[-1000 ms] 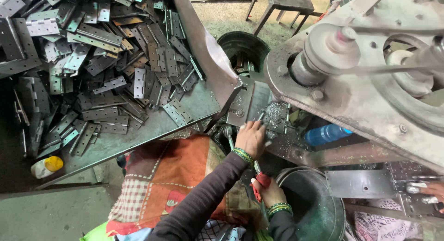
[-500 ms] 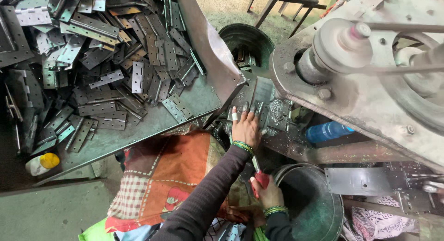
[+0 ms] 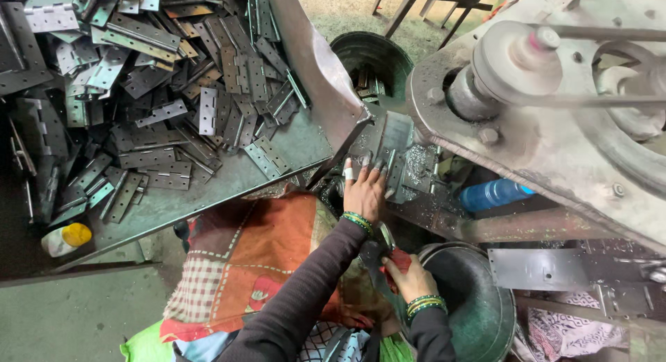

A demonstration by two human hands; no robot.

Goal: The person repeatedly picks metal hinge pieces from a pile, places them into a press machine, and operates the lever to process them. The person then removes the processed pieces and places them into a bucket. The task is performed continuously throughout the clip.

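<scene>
My left hand reaches forward to the bed of a grey machine. Its fingertips press on a small metal hinge plate lying among metal shavings, and one finger is wrapped in white tape. My right hand stays low near my lap, closed around a dark lever with a red grip. Both wrists wear green bangles, and both arms are in dark sleeves.
A sloped metal tray on the left holds a heap of several hinges. A yellow-capped bottle lies below it. A dark bucket stands behind the machine, a round basin by my right hand, and a blue bottle under the machine. A patchwork cloth covers my lap.
My left hand has moved a little forward onto the machine bed and settled on the hinge plate. My right hand has stayed on the lever.
</scene>
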